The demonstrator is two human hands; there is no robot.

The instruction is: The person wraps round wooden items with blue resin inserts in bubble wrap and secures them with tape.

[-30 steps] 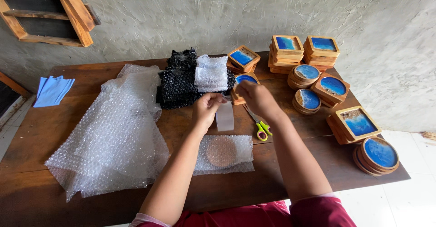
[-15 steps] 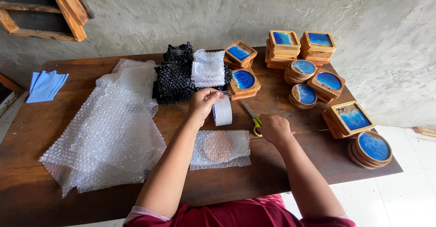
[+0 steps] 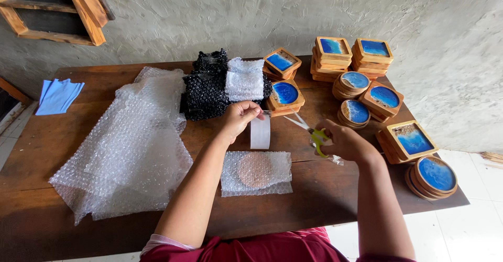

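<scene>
Cutting tape: left hand [image 3: 238, 119] pinches tape roll [image 3: 260, 132] upright above bubble-wrapped round coaster [image 3: 255, 171] on counter [image 3: 325, 199]; right hand [image 3: 343, 142] grips green-handled scissors [image 3: 310, 131], blades open toward tape. Next move likely needs blades closing across taut strip.

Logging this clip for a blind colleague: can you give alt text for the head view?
The left hand holds up a strip of clear tape while the right hand brings yellow-handled scissors toward it, above a bubble-wrapped round coaster on a wooden table.
</scene>
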